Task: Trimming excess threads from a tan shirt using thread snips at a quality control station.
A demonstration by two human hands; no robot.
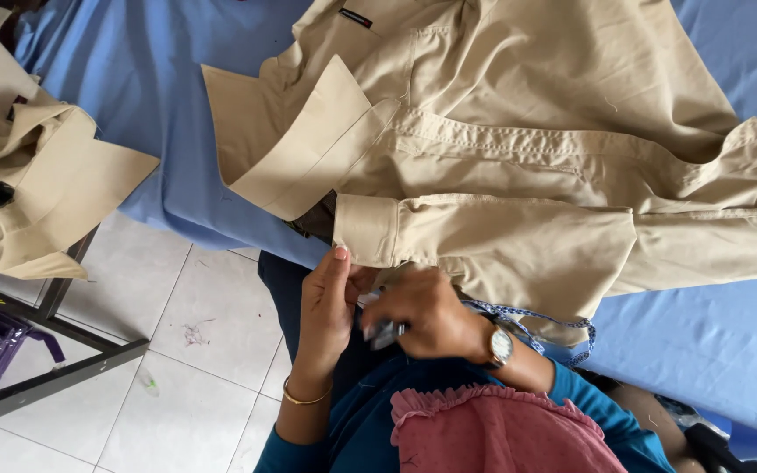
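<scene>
Working spot: beige shirt [527, 158] spread on the blue-covered table [133, 70], cuff [366, 229] hanging over the near edge.
Left hand [326, 307]: fingers pinching the cuff's lower corner.
Right hand [427, 315]: just below the cuff, closed on a small blurred tool.
Progress: cuff looks mid-job, can't tell how much remains.

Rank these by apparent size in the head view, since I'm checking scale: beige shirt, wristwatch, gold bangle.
1. beige shirt, by far.
2. gold bangle and wristwatch: both small and look alike in size, so no ranking.

1. Beige shirt [519, 175]: long-sleeved, spread open across blue-covered worktop [133, 79], collar turned out.
2. Sleeve cuff [368, 231]: folded, hanging at worktop's near edge, pinched underneath.
3. Small blurred metallic tool [385, 331]: held below cuff.
</scene>
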